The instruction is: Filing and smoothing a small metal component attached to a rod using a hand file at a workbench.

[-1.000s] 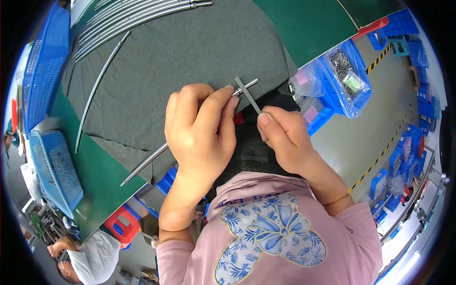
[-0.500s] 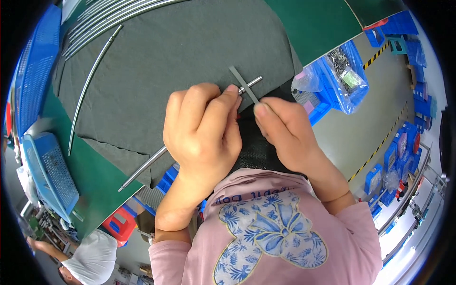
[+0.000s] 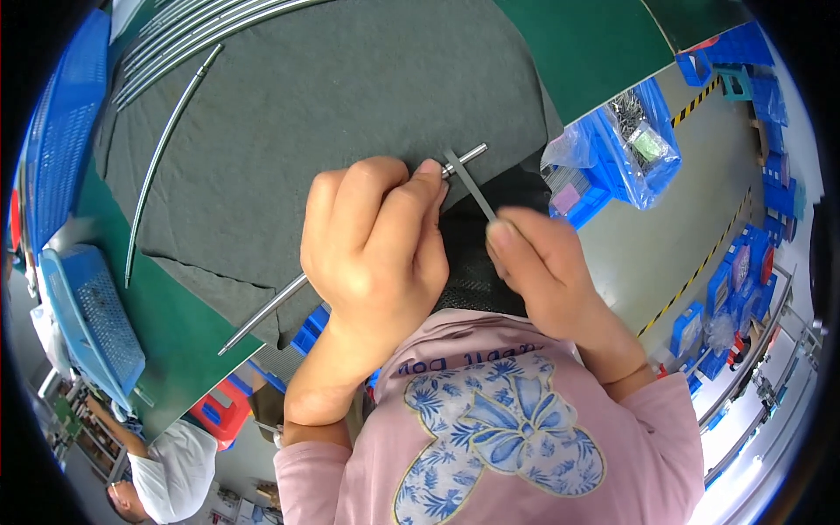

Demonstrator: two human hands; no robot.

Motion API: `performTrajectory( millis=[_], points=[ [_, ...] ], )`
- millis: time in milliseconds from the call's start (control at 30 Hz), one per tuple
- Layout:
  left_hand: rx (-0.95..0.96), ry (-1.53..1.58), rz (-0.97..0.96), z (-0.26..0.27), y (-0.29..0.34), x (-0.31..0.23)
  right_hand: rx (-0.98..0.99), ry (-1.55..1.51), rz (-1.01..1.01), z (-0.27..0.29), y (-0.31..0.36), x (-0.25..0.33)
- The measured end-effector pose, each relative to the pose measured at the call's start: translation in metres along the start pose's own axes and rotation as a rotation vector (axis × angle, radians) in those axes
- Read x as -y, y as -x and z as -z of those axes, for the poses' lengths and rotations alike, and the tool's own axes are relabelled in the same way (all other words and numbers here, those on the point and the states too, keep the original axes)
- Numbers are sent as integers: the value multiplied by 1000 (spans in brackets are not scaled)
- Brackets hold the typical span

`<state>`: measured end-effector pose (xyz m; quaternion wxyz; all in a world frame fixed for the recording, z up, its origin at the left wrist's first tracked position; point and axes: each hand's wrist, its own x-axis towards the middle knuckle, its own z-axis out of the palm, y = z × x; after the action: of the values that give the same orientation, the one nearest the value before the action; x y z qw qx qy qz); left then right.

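My left hand (image 3: 372, 249) is closed around a slim silver metal rod (image 3: 267, 313), its fingers hiding the middle. The rod slants across the near edge of the grey cloth (image 3: 350, 87). Its grooved, stepped tip sticks out past my thumb and index finger, toward the upper right. Pinched in my right hand (image 3: 547, 267) is a flat, narrow grey strip (image 3: 472, 190), shaped like a thin file. The strip's upper end lies across the rod's tip, just beyond my left fingertips.
Several similar rods (image 3: 219, 31) lie at the cloth's far left, with one curved-looking rod (image 3: 164, 149) apart from them. Blue baskets (image 3: 92, 319) line the left side of the green table (image 3: 577, 52). A blue bin (image 3: 652, 179) of metal parts stands right. A co-worker (image 3: 179, 472) is at lower left.
My right hand has drawn the grey strip down and to the right across the rod's tip, so less of it reaches beyond the rod. My left hand and the rod stay nearly still.
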<state>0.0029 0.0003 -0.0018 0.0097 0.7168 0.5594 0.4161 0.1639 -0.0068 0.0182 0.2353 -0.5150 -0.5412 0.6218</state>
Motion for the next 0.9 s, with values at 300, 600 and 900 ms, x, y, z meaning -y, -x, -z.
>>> performTrajectory(
  millis=[300, 600, 900],
  points=[
    [41, 2, -11, 3, -3, 1, -82, 176, 159, -7, -11, -9],
    [35, -5, -30, 2, -2, 3, -107, 95, 161, -13, -20, -4],
    [48, 22, -31, 3, -1, 5, -49, -95, 167, 6, 12, -29]
  ],
)
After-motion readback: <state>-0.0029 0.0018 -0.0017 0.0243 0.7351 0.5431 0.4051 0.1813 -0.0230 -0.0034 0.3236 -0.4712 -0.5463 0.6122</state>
